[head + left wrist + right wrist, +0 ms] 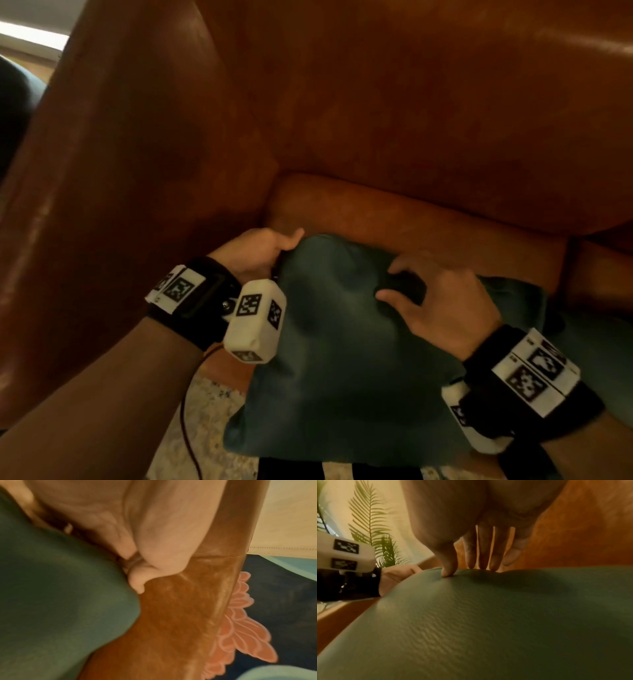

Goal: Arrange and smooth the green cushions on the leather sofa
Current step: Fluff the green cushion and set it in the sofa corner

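Note:
A dark green cushion [342,353] lies on the seat of the brown leather sofa [394,219], near its left arm. My left hand [263,250] grips the cushion's far left corner, fingers curled round the fabric edge [133,566]. My right hand [442,301] rests on top of the cushion [488,615], fingers [482,553] fairly straight and spread, thumb tip [447,573] pressing into the fabric. A second green cushion [589,346] shows behind my right wrist, mostly hidden.
The sofa's tall left arm [120,205] rises close beside my left hand, and the backrest [428,102] stands behind. A pale patterned rug [202,421] lies below the seat edge. A fern-like plant [373,527] stands beyond the sofa in the right wrist view.

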Motion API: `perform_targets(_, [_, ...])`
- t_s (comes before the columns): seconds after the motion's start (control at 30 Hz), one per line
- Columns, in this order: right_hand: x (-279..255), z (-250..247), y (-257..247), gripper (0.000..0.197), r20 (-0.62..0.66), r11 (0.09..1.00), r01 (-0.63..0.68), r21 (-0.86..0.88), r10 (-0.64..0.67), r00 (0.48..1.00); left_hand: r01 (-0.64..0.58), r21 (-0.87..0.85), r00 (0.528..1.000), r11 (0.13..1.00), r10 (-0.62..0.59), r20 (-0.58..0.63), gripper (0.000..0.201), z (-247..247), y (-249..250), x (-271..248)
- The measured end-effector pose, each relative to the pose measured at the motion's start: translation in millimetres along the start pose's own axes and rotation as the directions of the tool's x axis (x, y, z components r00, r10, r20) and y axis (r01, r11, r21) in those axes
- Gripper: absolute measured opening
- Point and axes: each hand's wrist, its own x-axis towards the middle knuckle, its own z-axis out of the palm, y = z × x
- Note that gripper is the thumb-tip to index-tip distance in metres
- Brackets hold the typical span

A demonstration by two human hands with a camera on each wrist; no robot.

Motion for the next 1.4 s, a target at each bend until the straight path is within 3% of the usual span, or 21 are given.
perform_targets(0.1, [5,-9,-27,0.038,-0.141,0.988,0.112,0.104,-0.097,0.985,0.025,0.030,0.995,0.999,-0.028,0.093,0.043,17,5,-21])
perform_targets(0.23, [7,-10,-61,0.021,-0.219,0.967,0.249,0.047,-0.233,0.947,-0.079,-0.007,0.996,0.997,0.079,0.049,0.018,39,4,-42])
perform_targets(0.33, [-7,-5,-59,0.026,-0.261,0.959,0.273,0.074,-0.246,0.934,-0.145,-0.040,0.989,0.989,0.146,0.024,0.034,44,-3,-52])
perform_targets(0.4, [-16,-3,-55,0.030,-0.286,0.953,0.293,0.077,-0.261,0.922,-0.224,-0.036,0.975,0.974,0.224,0.004,0.033,50,-8,-60])
perform_targets(0.53, [-28,-4,-50,0.019,-0.357,0.933,0.357,0.053,-0.316,0.879,-0.326,-0.114,0.945,0.938,0.327,-0.009,0.038,61,-19,-65])
perform_targets(0.67, [-38,-8,-46,0.015,-0.375,0.917,0.396,0.037,-0.355,0.856,-0.354,-0.236,0.933,0.905,0.358,-0.027,0.039,66,-28,-66])
perform_targets(0.77, [-39,-8,-41,0.014,-0.398,0.922,0.385,0.034,-0.341,0.851,-0.410,-0.234,0.899,0.882,0.434,0.062,0.040,63,-30,-70])
perform_targets(0.87, [-36,-7,-41,0.009,-0.453,0.935,0.353,0.040,-0.298,0.840,-0.528,-0.071,0.835,0.847,0.532,0.139,0.029,56,-30,-72])
perform_targets(0.93, [-32,-6,-44,0.008,-0.438,0.932,0.354,0.076,-0.287,0.852,-0.597,0.045,0.801,0.801,0.591,0.098,0.021,53,-31,-70])
perform_targets(1.0, [-30,-6,-43,0.015,-0.356,0.933,0.337,0.126,-0.274,0.893,-0.622,0.028,0.783,0.782,0.622,0.013,0.018,54,-30,-68])
perform_targets(1.07, [-34,-8,-36,0.028,-0.244,0.953,0.275,0.125,-0.239,0.940,-0.580,-0.068,0.814,0.812,0.574,-0.091,0.020,53,-29,-61])
perform_targets(1.17, [-46,-8,-9,0.053,-0.123,0.990,0.134,-0.038,-0.137,0.983,-0.504,-0.173,0.852,0.846,0.455,-0.258,0.018,39,-28,-31])
perform_targets(1.23, [-54,-5,16,0.072,-0.018,0.984,-0.006,-0.176,0.003,1.000,-0.508,0.048,0.779,0.860,0.482,-0.402,0.028,21,-28,1])
perform_targets(1.3, [-58,4,38,0.082,0.127,0.946,-0.131,-0.297,0.175,0.976,-0.347,0.502,0.633,0.792,0.593,-0.498,0.031,-2,-29,29])
perform_targets(1.33, [-59,10,46,0.085,0.175,0.929,-0.156,-0.336,0.225,0.959,-0.224,0.649,0.610,0.727,0.624,-0.488,0.037,-11,-29,37])
perform_targets(1.37, [-57,17,54,0.087,0.186,0.925,-0.157,-0.347,0.232,0.955,-0.153,0.752,0.618,0.641,0.656,-0.433,0.045,-15,-31,43])
perform_targets(1.4, [-53,24,61,0.086,0.170,0.929,-0.142,-0.342,0.210,0.963,-0.141,0.841,0.628,0.523,0.704,-0.333,0.051,-14,-35,47])
